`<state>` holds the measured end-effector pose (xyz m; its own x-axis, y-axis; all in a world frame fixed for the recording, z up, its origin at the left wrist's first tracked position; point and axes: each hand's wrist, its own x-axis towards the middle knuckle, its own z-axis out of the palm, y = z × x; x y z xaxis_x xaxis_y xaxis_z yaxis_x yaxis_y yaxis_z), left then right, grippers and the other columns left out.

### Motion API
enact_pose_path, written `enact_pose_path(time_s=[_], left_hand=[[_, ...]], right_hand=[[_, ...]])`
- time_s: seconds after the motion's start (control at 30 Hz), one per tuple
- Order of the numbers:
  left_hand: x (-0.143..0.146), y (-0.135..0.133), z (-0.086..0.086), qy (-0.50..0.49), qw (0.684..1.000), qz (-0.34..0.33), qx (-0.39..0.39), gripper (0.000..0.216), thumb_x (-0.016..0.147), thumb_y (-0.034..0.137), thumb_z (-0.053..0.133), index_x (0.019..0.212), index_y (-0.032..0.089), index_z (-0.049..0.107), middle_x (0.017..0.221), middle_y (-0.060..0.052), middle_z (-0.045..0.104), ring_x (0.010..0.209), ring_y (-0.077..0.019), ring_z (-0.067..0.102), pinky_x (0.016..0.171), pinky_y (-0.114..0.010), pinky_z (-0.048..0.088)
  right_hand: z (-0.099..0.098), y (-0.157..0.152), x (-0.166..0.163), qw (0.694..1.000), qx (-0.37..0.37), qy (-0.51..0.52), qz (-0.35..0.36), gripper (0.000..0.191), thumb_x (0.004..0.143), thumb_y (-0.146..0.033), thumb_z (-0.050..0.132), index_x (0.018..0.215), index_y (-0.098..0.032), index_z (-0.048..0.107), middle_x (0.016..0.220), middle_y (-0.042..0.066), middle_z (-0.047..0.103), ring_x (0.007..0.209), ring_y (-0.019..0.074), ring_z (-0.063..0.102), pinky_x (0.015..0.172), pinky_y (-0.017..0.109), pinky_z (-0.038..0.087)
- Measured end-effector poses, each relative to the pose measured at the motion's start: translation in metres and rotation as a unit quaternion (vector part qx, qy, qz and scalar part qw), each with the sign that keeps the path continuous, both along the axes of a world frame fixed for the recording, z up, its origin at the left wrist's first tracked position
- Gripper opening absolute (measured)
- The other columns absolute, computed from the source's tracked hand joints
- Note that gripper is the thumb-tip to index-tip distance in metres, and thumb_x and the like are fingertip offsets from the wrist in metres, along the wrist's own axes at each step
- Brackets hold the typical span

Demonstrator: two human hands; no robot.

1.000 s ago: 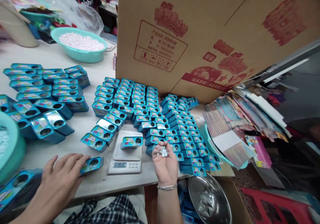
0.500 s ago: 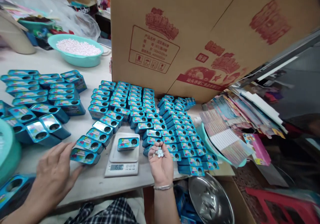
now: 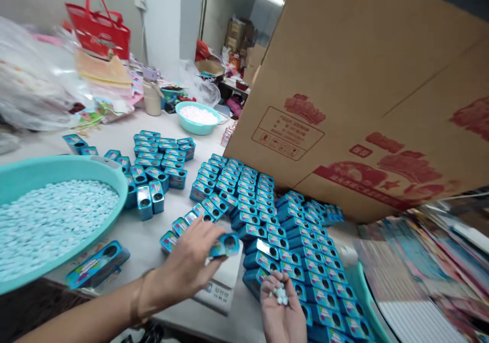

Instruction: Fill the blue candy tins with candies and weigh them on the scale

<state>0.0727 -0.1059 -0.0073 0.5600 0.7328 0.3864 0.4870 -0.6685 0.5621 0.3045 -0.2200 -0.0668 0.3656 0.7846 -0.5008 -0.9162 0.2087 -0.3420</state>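
Note:
My left hand (image 3: 193, 259) grips a blue tin (image 3: 229, 245) with a round hole in its top, at the white digital scale (image 3: 218, 293). Whether the tin touches the scale's platform is hidden by the hand. Palm up and cupped, my right hand (image 3: 281, 320) holds a few small pale-blue candies (image 3: 281, 296), right of the scale. Close rows of matching tins (image 3: 292, 257) lie beyond and beside this hand. A short slanting line of tins (image 3: 179, 226) runs behind my left hand.
A big turquoise bowl (image 3: 120, 185) of pale-blue candies stands at left, with a lone tin (image 3: 97, 264) beside it. Farther back is a smaller bowl (image 3: 198, 129) of whitish candies. A large cardboard box (image 3: 344, 88) walls off the far right; stacked printed sheets (image 3: 428, 261) lie at right.
My left hand has moved right from the slanting line of tins to the scale and now grips a tin. The view has swung left, showing the large candy bowl. My right hand still cups candies.

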Motion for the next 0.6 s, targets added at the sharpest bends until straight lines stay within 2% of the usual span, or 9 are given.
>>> enact_pose_path(time_s=[0.03, 0.1, 0.17, 0.2, 0.27, 0.37, 0.5, 0.6], left_hand=[[-0.014, 0.005, 0.010, -0.028, 0.999, 0.040, 0.008, 0.034, 0.089, 0.030, 0.057, 0.122, 0.025, 0.051, 0.112, -0.007, 0.062, 0.104, -0.0218, 0.060, 0.097, -0.039, 0.046], [-0.041, 0.023, 0.023, -0.057, 0.990, 0.130, 0.028, 0.035, 0.090, 0.037, 0.056, 0.121, 0.023, 0.050, 0.112, -0.007, 0.061, 0.101, -0.0210, 0.061, 0.086, -0.033, 0.050], [-0.064, 0.050, 0.026, -0.041, 0.980, 0.194, 0.030, 0.038, 0.089, 0.043, 0.056, 0.120, 0.022, 0.050, 0.114, -0.007, 0.060, 0.102, -0.0224, 0.061, 0.086, -0.034, 0.050], [-0.073, 0.065, 0.023, -0.015, 0.979, 0.203, 0.023, 0.041, 0.089, 0.046, 0.056, 0.121, 0.022, 0.050, 0.117, -0.008, 0.060, 0.103, -0.0236, 0.061, 0.087, -0.035, 0.049], [-0.084, 0.094, 0.013, 0.056, 0.982, 0.178, -0.001, 0.042, 0.087, 0.044, 0.058, 0.122, 0.021, 0.051, 0.121, -0.010, 0.060, 0.108, -0.0260, 0.060, 0.089, -0.037, 0.048], [-0.085, 0.126, -0.003, 0.133, 0.986, 0.102, -0.023, 0.039, 0.081, 0.033, 0.063, 0.118, 0.022, 0.058, 0.120, -0.009, 0.063, 0.112, -0.0268, 0.058, 0.095, -0.038, 0.046], [-0.070, 0.150, -0.012, 0.161, 0.986, 0.041, -0.032, 0.042, 0.074, 0.027, 0.068, 0.116, 0.026, 0.062, 0.116, -0.006, 0.067, 0.110, -0.0263, 0.060, 0.093, -0.033, 0.045], [-0.064, 0.161, -0.016, 0.182, 0.982, 0.034, -0.044, 0.046, 0.073, 0.029, 0.067, 0.118, 0.028, 0.060, 0.115, -0.006, 0.067, 0.106, -0.0269, 0.061, 0.088, -0.033, 0.046]], right_hand=[[-0.002, 0.000, 0.001, 1.000, -0.004, 0.005, -0.005, 0.018, 0.072, -0.012, 0.072, 0.080, -0.020, 0.058, 0.077, -0.003, 0.054, 0.063, 0.0083, 0.051, 0.057, 0.024, 0.049], [-0.004, 0.003, -0.002, 1.000, -0.003, 0.001, 0.003, 0.020, 0.071, -0.012, 0.073, 0.081, -0.020, 0.058, 0.078, -0.003, 0.054, 0.064, 0.0082, 0.051, 0.057, 0.024, 0.049], [-0.003, 0.009, -0.007, 1.000, 0.006, -0.004, 0.018, 0.021, 0.070, -0.014, 0.075, 0.081, -0.020, 0.059, 0.079, -0.003, 0.054, 0.064, 0.0081, 0.051, 0.058, 0.024, 0.050], [-0.002, 0.012, -0.009, 1.000, 0.010, -0.002, 0.024, 0.022, 0.069, -0.015, 0.076, 0.081, -0.020, 0.059, 0.079, -0.003, 0.055, 0.065, 0.0080, 0.052, 0.058, 0.024, 0.050], [-0.001, 0.017, -0.013, 0.999, 0.015, 0.006, 0.032, 0.022, 0.068, -0.014, 0.077, 0.081, -0.020, 0.060, 0.080, -0.002, 0.056, 0.065, 0.0080, 0.052, 0.059, 0.024, 0.050], [-0.006, 0.019, -0.012, 0.998, 0.027, -0.007, 0.048, 0.021, 0.068, -0.015, 0.078, 0.080, -0.020, 0.061, 0.079, -0.002, 0.056, 0.065, 0.0085, 0.052, 0.060, 0.025, 0.050], [-0.017, 0.012, -0.001, 0.994, 0.044, -0.068, 0.074, 0.017, 0.072, -0.021, 0.078, 0.081, -0.021, 0.063, 0.080, -0.002, 0.058, 0.067, 0.0099, 0.053, 0.062, 0.028, 0.050], [-0.025, 0.005, 0.007, 0.992, 0.046, -0.088, 0.076, 0.018, 0.072, -0.024, 0.079, 0.081, -0.022, 0.063, 0.079, -0.003, 0.057, 0.066, 0.0095, 0.052, 0.061, 0.028, 0.049]])
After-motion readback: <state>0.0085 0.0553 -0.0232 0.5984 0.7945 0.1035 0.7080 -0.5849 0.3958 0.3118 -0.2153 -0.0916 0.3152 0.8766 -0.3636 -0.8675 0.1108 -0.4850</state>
